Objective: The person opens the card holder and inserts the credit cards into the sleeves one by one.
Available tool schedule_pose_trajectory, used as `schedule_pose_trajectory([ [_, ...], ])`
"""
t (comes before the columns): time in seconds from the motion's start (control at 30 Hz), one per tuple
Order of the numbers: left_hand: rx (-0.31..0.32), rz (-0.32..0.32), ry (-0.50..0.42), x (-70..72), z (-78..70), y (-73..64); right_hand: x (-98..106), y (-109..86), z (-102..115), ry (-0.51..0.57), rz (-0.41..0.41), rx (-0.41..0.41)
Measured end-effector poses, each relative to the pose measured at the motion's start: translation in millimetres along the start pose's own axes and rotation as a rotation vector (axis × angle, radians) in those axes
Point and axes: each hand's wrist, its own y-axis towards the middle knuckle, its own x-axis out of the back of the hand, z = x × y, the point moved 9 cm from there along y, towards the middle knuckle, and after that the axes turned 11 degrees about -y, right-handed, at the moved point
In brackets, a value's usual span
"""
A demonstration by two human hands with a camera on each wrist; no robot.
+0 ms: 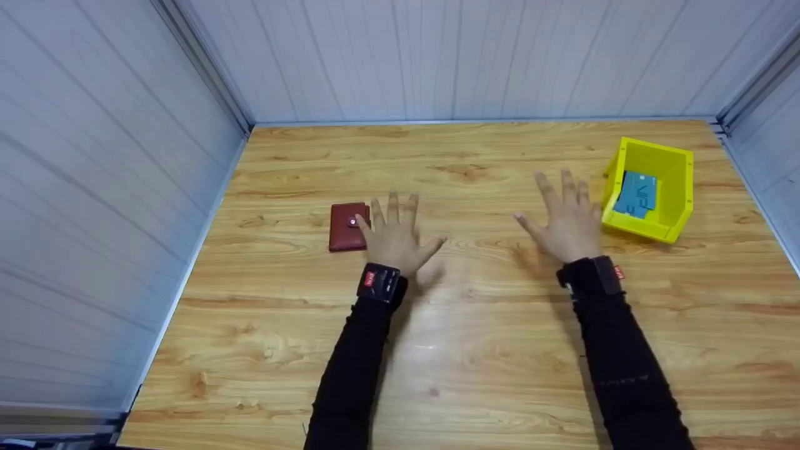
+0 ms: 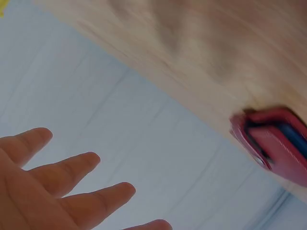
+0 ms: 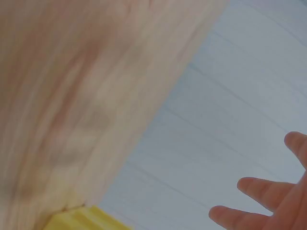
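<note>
A dark red wallet [image 1: 345, 232] with a snap tab lies on the wooden table, left of centre in the head view; the left wrist view shows the wallet [image 2: 283, 143] edge-on, with something blue inside. My left hand [image 1: 396, 240] is just right of it, fingers spread, holding nothing; its little finger overlaps the wallet's edge in the head view, and I cannot tell if they touch. Over at the right, my right hand [image 1: 567, 228] has its fingers spread too and grips nothing. Beside it stands a yellow bin [image 1: 678, 187] with blue cards [image 1: 637, 194] inside.
The wood-grain table [image 1: 475, 350] runs back to a pale panelled wall [image 1: 425, 62]. Another panelled wall [image 1: 94, 187] borders the left side, and a third rises at the right edge. Dark sleeves and wrist straps cover both forearms.
</note>
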Motion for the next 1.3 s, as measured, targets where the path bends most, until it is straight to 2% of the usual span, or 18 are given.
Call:
schedule_pose_trajectory([
  [0.2,0.051,-0.031,-0.076,20.3,30.6,5.0,30.5,2.4,-37.6,-0.001,-0.088,-0.057],
  [0.4,0.089,-0.06,-0.111,34.1,60.8,9.8,45.5,2.0,-85.8,-0.035,-0.092,-0.133],
  [0.57,0.142,-0.053,-0.108,35.6,84.8,12.7,45.6,0.4,-134.7,-0.013,-0.053,-0.233],
  [0.77,0.269,0.001,-0.185,26.4,110.1,12.1,35.8,-5.4,-183.1,0.081,0.014,-0.357],
  [0.87,0.329,0.031,-0.226,21.2,119.2,11.7,27.5,-6.7,-196.6,0.1,0.069,-0.398],
  [0.97,0.36,0.043,-0.259,18.3,125.1,12.5,19.7,-6.4,-205.0,0.106,0.137,-0.439],
  [1.13,0.389,0.065,-0.31,13.2,132.8,13.6,12.7,-5.7,-215.5,0.139,0.229,-0.524],
  [1.3,0.405,0.084,-0.354,10.0,139.2,15.3,7.6,-6.1,-223.6,0.156,0.271,-0.542],
])
